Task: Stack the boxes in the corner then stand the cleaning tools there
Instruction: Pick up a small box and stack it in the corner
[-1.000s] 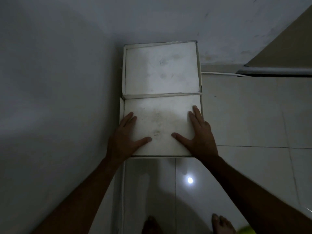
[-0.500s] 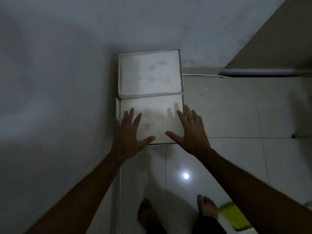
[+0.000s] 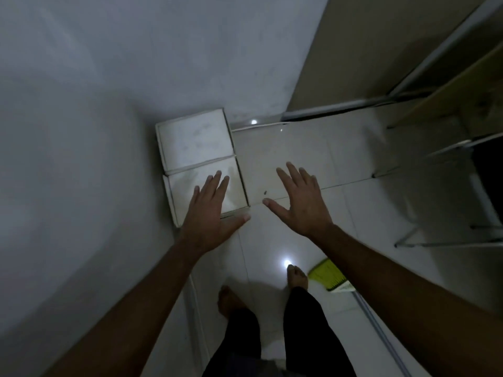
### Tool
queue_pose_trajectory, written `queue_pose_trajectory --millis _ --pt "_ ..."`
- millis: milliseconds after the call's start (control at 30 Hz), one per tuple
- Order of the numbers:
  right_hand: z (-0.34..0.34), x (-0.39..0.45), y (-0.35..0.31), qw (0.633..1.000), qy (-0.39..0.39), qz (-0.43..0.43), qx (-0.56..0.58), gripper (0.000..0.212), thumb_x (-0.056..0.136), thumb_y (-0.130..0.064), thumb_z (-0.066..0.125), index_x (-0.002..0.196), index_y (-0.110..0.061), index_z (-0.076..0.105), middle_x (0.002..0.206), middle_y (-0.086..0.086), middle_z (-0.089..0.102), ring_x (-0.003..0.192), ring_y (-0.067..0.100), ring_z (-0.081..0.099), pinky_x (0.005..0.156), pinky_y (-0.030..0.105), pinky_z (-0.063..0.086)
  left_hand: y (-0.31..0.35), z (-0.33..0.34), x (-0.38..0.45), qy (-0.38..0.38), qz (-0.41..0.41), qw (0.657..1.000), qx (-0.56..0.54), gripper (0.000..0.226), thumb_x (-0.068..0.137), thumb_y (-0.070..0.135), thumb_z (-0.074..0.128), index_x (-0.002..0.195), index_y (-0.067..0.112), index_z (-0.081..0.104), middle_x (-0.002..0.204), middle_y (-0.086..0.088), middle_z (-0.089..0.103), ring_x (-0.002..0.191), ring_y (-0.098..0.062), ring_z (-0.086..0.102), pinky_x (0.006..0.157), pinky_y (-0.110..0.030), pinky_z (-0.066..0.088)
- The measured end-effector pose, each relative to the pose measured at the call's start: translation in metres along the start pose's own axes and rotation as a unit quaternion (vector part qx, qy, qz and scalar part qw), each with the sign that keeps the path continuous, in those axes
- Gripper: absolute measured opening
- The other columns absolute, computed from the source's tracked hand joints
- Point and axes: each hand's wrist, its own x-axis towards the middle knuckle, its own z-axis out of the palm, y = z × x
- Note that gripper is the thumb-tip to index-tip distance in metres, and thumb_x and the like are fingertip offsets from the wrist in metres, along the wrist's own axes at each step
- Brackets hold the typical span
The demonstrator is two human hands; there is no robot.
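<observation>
head view: white boxes (image 3: 201,164) sit in the corner against the wall, so the box part looks done. left hand (image 3: 209,213) & right hand (image 3: 299,202) both spread flat, holding nothing. green broom (image 3: 328,276) lies on floor by the feet, not yet stood up.

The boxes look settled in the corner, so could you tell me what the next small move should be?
Probably turn and reach the right hand back to the green broom lying on the floor by the right foot: both boxes sit against the wall, and both hands are open and empty.
</observation>
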Motion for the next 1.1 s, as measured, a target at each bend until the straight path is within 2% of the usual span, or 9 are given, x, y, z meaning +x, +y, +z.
queue_pose_trajectory --millis 133,267,367,567,733,833,1100 --pt "-0.062 -0.051 0.014 0.999 0.025 0.032 0.014 0.082 0.095 -0.070 0.042 0.160 -0.023 0.023 0.168 0.007 0.015 0.153 0.032 0.013 0.124 0.053 0.010 0.067 -0.031 -0.012 -0.036 0.033 0.999 0.003 0.108 0.080 0.086 0.038 0.161 0.021 0.008 0.168 0.004 0.004 0.154 -0.011 -0.001 0.126 -0.044 0.002" --pt "-0.124 -0.102 0.044 0.995 0.058 0.073 0.028 0.080 0.095 -0.068 0.044 0.158 -0.022 0.027 0.166 0.008 0.021 0.151 0.033 0.020 0.123 0.054 0.015 0.140 -0.052 -0.008 -0.044 0.073 0.996 0.014 0.106 0.081 0.084 0.043 0.160 0.020 0.012 0.168 0.002 0.013 0.154 -0.011 0.005 0.126 -0.044 0.001" --pt "-0.162 -0.137 0.074 0.991 0.084 0.100 0.028 0.078 0.096 -0.068 0.043 0.158 -0.022 0.028 0.165 0.008 0.024 0.151 0.033 0.022 0.122 0.054 0.018 0.199 -0.059 -0.002 -0.051 0.117 0.992 0.015 0.106 0.081 0.084 0.041 0.160 0.021 0.012 0.167 0.003 0.014 0.154 -0.012 0.007 0.126 -0.044 0.001" --pt "-0.220 -0.211 0.137 0.979 0.141 0.146 0.013 0.077 0.096 -0.069 0.042 0.156 -0.021 0.032 0.162 0.009 0.031 0.145 0.033 0.030 0.118 0.054 0.026 0.320 -0.054 0.008 -0.075 0.214 0.974 0.027 0.102 0.085 0.076 0.051 0.161 0.021 0.012 0.167 0.003 0.014 0.154 -0.011 0.007 0.125 -0.037 -0.001" --pt "-0.250 -0.277 0.171 0.960 0.194 0.200 0.026 0.073 0.096 -0.065 0.048 0.152 -0.018 0.038 0.158 0.011 0.037 0.140 0.034 0.037 0.116 0.051 0.029 0.391 -0.039 0.006 -0.121 0.291 0.948 0.045 0.101 0.085 0.077 0.047 0.160 0.020 0.011 0.167 0.002 0.015 0.154 -0.010 0.007 0.126 -0.037 0.002" --pt "-0.260 -0.314 0.184 0.943 0.216 0.250 0.042 0.074 0.097 -0.065 0.047 0.153 -0.019 0.036 0.160 0.011 0.035 0.142 0.033 0.034 0.118 0.052 0.027 0.429 -0.028 0.007 -0.149 0.339 0.928 0.045 0.100 0.086 0.077 0.044 0.160 0.020 0.012 0.167 0.003 0.015 0.154 -0.009 0.006 0.126 -0.039 0.005" --pt "-0.259 -0.394 0.196 0.861 0.281 0.415 0.086 0.076 0.096 -0.066 0.046 0.155 -0.021 0.033 0.162 0.007 0.031 0.146 0.031 0.030 0.120 0.051 0.025 0.530 0.002 0.012 -0.233 0.472 0.848 0.059 0.097 0.087 0.075 0.047 0.160 0.022 0.013 0.167 0.004 0.014 0.154 -0.012 0.008 0.125 -0.038 0.008"
